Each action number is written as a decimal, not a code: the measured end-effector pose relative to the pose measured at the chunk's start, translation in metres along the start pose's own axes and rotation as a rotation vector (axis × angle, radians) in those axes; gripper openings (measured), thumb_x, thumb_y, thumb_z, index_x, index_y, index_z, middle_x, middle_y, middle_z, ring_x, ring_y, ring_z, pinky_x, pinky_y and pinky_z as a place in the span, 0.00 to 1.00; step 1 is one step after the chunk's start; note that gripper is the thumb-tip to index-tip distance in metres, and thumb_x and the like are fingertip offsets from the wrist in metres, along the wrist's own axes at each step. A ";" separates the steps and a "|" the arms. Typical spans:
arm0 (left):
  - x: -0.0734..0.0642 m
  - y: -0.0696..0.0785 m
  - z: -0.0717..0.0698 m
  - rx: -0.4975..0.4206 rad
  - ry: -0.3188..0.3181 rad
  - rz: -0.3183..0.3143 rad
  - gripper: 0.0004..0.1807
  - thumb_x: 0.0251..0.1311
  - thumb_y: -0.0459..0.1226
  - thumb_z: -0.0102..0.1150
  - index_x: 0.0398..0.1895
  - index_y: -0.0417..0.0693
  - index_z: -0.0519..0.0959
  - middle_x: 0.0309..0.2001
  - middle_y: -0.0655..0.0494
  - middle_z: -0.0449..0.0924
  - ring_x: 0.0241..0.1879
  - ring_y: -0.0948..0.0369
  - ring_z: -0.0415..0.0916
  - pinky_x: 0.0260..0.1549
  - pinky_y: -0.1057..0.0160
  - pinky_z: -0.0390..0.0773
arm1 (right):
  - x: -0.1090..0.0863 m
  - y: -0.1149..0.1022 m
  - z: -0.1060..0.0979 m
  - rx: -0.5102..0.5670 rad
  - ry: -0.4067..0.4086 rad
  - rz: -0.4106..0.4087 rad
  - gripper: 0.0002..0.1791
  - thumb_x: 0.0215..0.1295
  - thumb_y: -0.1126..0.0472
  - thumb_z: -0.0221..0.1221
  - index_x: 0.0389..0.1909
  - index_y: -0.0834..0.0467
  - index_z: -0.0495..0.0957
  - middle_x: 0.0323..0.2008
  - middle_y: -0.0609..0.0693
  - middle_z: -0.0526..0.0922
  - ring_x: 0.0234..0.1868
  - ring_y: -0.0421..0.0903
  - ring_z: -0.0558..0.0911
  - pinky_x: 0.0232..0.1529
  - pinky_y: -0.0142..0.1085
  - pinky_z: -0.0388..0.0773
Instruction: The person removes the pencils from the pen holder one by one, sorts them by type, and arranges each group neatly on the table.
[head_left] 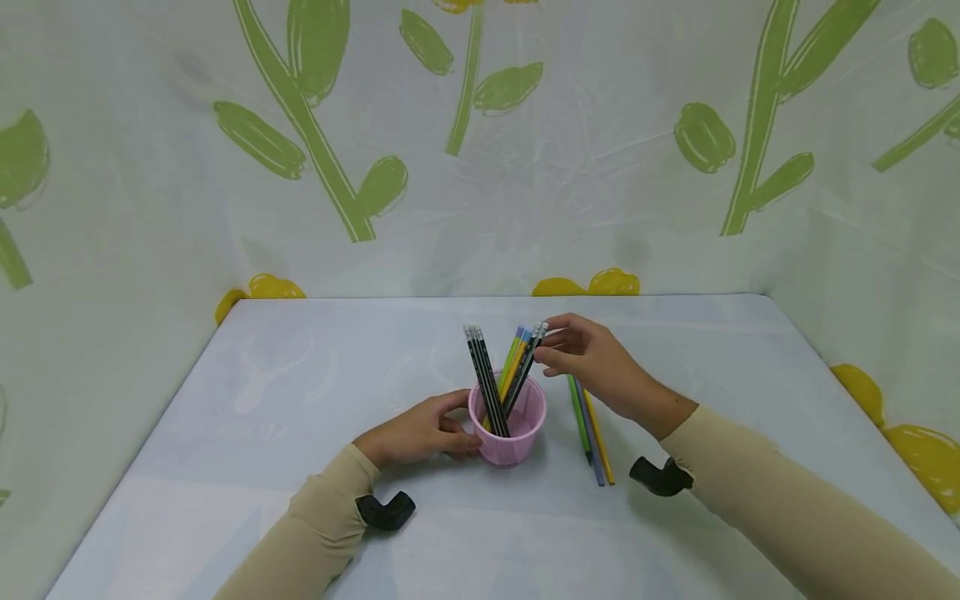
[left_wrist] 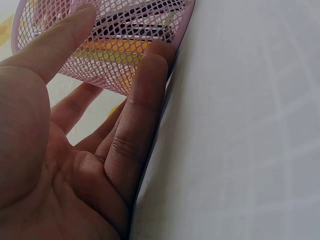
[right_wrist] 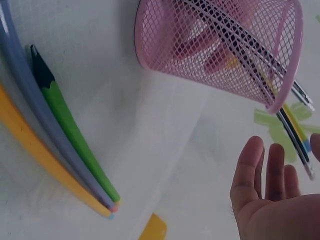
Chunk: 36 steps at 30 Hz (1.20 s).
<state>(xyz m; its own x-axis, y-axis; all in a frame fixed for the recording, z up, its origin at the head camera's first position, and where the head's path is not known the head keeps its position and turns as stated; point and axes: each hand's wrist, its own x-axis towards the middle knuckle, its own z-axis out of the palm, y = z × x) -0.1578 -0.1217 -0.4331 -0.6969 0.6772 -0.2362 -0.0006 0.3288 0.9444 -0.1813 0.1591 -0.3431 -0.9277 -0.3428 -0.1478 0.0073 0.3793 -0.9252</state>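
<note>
A pink mesh pencil cup (head_left: pixel 512 452) stands on the table with several pencils leaning in it. Dark striped pencils (head_left: pixel 486 375) lean left; another dark group (head_left: pixel 525 367) leans right beside yellow and lime ones. My left hand (head_left: pixel 422 430) holds the cup's left side; in the left wrist view the thumb and fingers (left_wrist: pixel 142 95) spread around the mesh wall (left_wrist: pixel 117 45). Close to the right-leaning pencil ends, my right hand (head_left: pixel 592 362) has its fingers parted. The right wrist view shows those fingers (right_wrist: pixel 245 167) loosely bent, next to a pencil's end (right_wrist: pixel 306 162).
Right of the cup, a green pencil (head_left: pixel 580 421), a blue-grey one (head_left: pixel 592 442) and a yellow one (head_left: pixel 602 446) lie side by side on the white table (head_left: pixel 300 517). A white backdrop (head_left: pixel 570 183) with green leaf prints rises behind.
</note>
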 end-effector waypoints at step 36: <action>-0.001 -0.001 0.002 -0.004 0.022 -0.021 0.38 0.65 0.45 0.65 0.76 0.66 0.60 0.59 0.54 0.75 0.42 0.58 0.83 0.44 0.61 0.81 | 0.007 0.007 0.027 0.010 0.024 0.049 0.20 0.68 0.55 0.64 0.57 0.57 0.76 0.48 0.54 0.83 0.48 0.46 0.80 0.51 0.35 0.80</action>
<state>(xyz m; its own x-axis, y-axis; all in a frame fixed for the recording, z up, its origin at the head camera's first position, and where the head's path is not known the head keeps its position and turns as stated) -0.1556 -0.1219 -0.4337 -0.7120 0.6559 -0.2509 -0.0179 0.3401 0.9402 -0.1777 0.1363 -0.3601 -0.9347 -0.3037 -0.1848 0.0565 0.3865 -0.9206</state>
